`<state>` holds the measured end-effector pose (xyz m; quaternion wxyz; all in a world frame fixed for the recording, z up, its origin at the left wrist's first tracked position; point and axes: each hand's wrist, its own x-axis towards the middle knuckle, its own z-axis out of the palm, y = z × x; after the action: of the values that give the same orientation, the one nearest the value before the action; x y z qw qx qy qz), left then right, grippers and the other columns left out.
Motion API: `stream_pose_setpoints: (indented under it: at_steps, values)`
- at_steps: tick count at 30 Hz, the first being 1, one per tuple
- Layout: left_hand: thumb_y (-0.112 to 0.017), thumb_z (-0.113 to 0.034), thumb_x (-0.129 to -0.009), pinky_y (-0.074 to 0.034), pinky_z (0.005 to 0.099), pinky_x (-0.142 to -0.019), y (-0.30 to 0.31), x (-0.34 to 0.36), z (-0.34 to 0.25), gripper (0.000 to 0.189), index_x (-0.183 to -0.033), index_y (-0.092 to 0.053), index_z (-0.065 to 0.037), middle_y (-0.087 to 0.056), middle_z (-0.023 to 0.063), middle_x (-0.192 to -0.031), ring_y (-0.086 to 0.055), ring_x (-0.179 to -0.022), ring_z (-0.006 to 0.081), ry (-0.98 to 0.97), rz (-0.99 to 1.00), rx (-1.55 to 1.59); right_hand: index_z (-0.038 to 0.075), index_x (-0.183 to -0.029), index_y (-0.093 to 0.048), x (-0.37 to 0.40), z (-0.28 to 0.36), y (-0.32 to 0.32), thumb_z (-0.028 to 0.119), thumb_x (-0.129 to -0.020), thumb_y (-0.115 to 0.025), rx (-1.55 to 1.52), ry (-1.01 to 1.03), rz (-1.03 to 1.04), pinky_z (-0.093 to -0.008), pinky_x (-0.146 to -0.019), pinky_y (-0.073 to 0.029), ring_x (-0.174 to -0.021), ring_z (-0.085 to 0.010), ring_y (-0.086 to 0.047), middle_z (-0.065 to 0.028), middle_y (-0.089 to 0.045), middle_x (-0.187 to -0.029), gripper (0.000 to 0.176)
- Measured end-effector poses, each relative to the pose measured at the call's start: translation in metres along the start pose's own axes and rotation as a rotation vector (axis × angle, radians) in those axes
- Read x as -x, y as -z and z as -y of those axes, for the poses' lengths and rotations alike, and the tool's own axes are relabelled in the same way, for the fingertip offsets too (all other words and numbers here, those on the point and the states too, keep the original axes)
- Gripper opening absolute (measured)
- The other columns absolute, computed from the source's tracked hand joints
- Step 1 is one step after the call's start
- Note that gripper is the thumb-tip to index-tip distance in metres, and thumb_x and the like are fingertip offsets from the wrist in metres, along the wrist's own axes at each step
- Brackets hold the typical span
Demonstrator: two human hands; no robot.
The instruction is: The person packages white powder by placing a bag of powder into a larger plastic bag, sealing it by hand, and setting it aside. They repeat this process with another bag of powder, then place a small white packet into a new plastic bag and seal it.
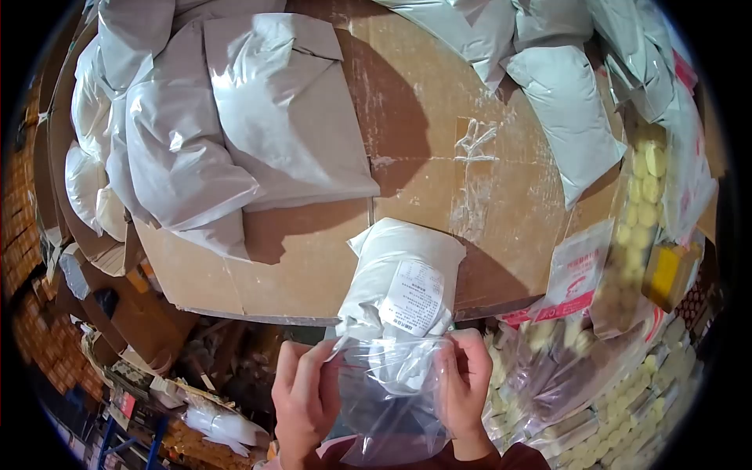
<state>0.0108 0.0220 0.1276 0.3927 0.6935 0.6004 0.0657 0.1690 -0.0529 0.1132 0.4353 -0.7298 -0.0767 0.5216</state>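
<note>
A filled white plastic bag with a printed label (pixel 417 291) lies at the front edge of the cardboard-topped table (pixel 407 184). Its gathered end reaches into the mouth of a clear plastic bag (pixel 392 427) that hangs below the edge. My left hand (pixel 304 392) pinches the clear bag's rim on the left. On the right, my right hand (pixel 467 384) grips the same rim between thumb and fingers. The clear bag's mouth is stretched between both hands and overlaps the lower part of the white bag.
Large filled white bags (pixel 286 117) are piled at the back left. Another white bag (pixel 565 117) lies at the right, below more bags. Clear packs of pale round pieces (pixel 642 196) stand along the right side. Cardboard boxes (pixel 141 313) sit at the lower left.
</note>
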Motion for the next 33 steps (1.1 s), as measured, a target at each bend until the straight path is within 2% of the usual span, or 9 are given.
stream_pose_setpoints:
  at_steps: [3, 8, 12, 15, 19, 24, 27, 31, 33]
  values:
    - [-0.071, 0.004, -0.076, -0.045, 0.0324, -0.054, 0.012, -0.007, 0.003, 0.02, -0.094, -0.063, 0.002, -0.052, 0.0128, -0.078, -0.054, -0.064, 0.0265, -0.034, 0.245, 0.131, -0.002, -0.101, -0.058, 0.003, 0.0, -0.003, 0.008, -0.094, -0.058, 0.086, 0.084, -0.079, -0.0186, -0.059, -0.038, -0.065, -0.0046, -0.046, -0.0003, -0.055, -0.081, 0.013]
    - [-0.081, -0.006, -0.071, -0.04, 0.0287, -0.065, 0.019, -0.046, 0.037, 0.023, -0.082, -0.062, 0.003, -0.053, 0.0092, -0.083, -0.05, -0.073, 0.0215, -0.21, 0.765, 0.8, -0.001, -0.103, -0.058, -0.007, -0.01, -0.001, 0.008, -0.095, -0.057, 0.186, 0.166, -0.094, -0.0181, -0.059, -0.037, -0.067, -0.0037, -0.046, -0.0003, -0.054, -0.085, 0.013]
    - [-0.064, -0.005, -0.08, -0.04, 0.0352, -0.082, 0.01, -0.03, 0.046, 0.012, -0.079, -0.055, 0.001, -0.054, 0.0146, -0.093, -0.053, -0.087, 0.0225, 0.142, 0.438, 1.147, 0.0, -0.097, -0.056, -0.009, 0.003, -0.008, 0.011, -0.095, -0.058, 0.039, -0.015, -0.073, -0.0168, -0.056, -0.034, -0.065, -0.0003, -0.043, 0.0018, -0.051, -0.08, 0.011]
    - [-0.056, 0.003, -0.085, -0.04, 0.0296, -0.084, -0.004, -0.027, 0.027, 0.011, -0.092, -0.049, 0.001, -0.055, 0.0141, -0.097, -0.051, -0.092, 0.0181, 0.297, 0.166, 0.956, 0.0, -0.094, -0.055, -0.007, 0.003, -0.01, 0.011, -0.095, -0.058, -0.015, -0.049, -0.028, -0.017, -0.055, -0.034, -0.063, -0.0004, -0.043, 0.0025, -0.051, -0.075, 0.011]
    - [-0.053, -0.003, -0.094, -0.035, 0.0172, -0.059, -0.02, -0.03, 0.007, 0.01, -0.089, -0.044, -0.003, -0.058, 0.0036, -0.08, -0.043, -0.066, 0.0034, 0.444, 0.021, 0.75, 0.002, -0.091, -0.052, -0.003, 0.014, -0.022, 0.008, -0.097, -0.052, 0.075, -0.077, -0.129, -0.0171, -0.057, -0.033, -0.065, -0.0015, -0.04, 0.0034, -0.047, -0.075, 0.009]
    - [-0.057, -0.009, -0.094, -0.039, 0.0185, -0.053, -0.041, -0.039, -0.001, 0.013, -0.084, -0.051, -0.004, -0.057, -0.002, -0.069, -0.048, -0.057, 0.0027, 0.81, 0.15, 1.198, -0.001, -0.089, -0.054, 0.006, -0.005, -0.005, 0.007, -0.097, -0.053, 0.305, -0.029, -0.211, -0.0201, -0.067, -0.039, -0.075, -0.0062, -0.046, 0.0007, -0.051, -0.081, 0.012]
    - [-0.064, -0.007, -0.09, -0.037, 0.0188, -0.055, -0.043, -0.024, 0.012, 0.016, -0.078, -0.053, -0.004, -0.056, -0.0027, -0.069, -0.048, -0.06, 0.0025, 0.801, 0.135, 1.074, 0.003, -0.089, -0.054, 0.006, -0.008, 0.004, 0.013, -0.098, -0.054, -0.247, -0.384, -0.202, -0.0209, -0.068, -0.04, -0.077, -0.0046, -0.048, -0.0004, -0.058, -0.083, 0.013]
    - [-0.066, -0.004, -0.087, -0.034, 0.0201, -0.061, -0.037, -0.016, 0.009, 0.019, -0.071, -0.055, -0.003, -0.053, -0.0041, -0.07, -0.043, -0.064, 0.0037, 0.87, 0.08, 1.081, 0.005, -0.092, -0.051, 0.002, -0.042, 0.004, 0.012, -0.098, -0.053, -0.639, -0.314, -0.103, -0.0226, -0.077, -0.042, -0.083, -0.0064, -0.051, -0.0012, -0.059, -0.089, 0.01]
    - [-0.062, -0.009, -0.09, -0.037, 0.0205, -0.072, -0.031, -0.006, 0.03, 0.018, -0.074, -0.056, -0.001, -0.058, -0.0019, -0.081, -0.048, -0.075, 0.0046, 0.827, 0.25, 0.881, 0.006, -0.093, -0.05, -0.006, -0.045, -0.005, 0.011, -0.097, -0.053, -0.85, -0.314, -0.094, -0.0235, -0.081, -0.042, -0.085, -0.0072, -0.052, -0.0016, -0.059, -0.093, 0.008]
